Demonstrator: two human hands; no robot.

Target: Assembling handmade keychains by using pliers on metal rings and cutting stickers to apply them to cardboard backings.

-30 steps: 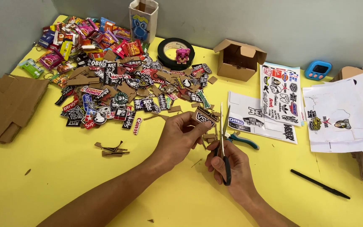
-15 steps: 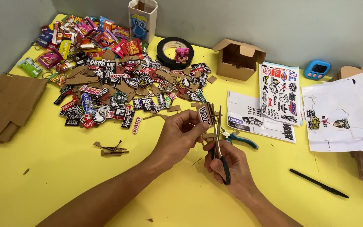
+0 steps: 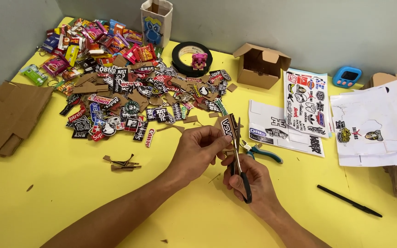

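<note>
Above the yellow tabletop, the left hand pinches a small cardboard sticker piece by its edge; it looks light, stiff, easily bent. The right hand grips scissors against it.

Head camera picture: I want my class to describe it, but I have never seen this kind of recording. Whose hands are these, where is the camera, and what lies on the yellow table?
There is no machine here. A person wears the camera on the head, so it looks down at that person's own two bare hands. The left hand pinches a small cardboard-backed sticker piece. The right hand holds black-handled scissors, blades against that piece. On the yellow table lie a heap of cut-out stickers, sweet wrappers, a black tape roll with a pink figure, a small open cardboard box, printed sticker sheets, teal-handled pliers, a black pen and flat cardboard.
</note>
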